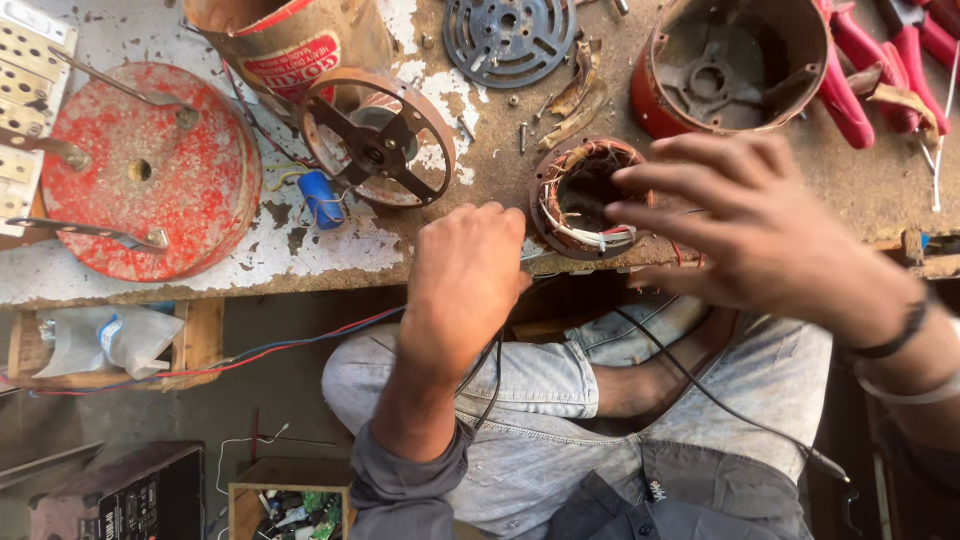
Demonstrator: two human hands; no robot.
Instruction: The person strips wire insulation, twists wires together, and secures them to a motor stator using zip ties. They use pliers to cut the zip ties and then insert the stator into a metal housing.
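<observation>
Worn wooden workbench (300,262), white paint flaking off, brown surface scuffed and gritty. Bare grey floor (270,330) below. Small wooden shelf (195,345) under bench edge at left. Even daylight, soft shadows.

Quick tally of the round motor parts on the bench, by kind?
Wound stator, under the right hand: 1
Spoked ring bracket: 1
Perforated grey disc: 1
Red housing shell: 1
Red flat cover disc: 1
Total: 5
</observation>
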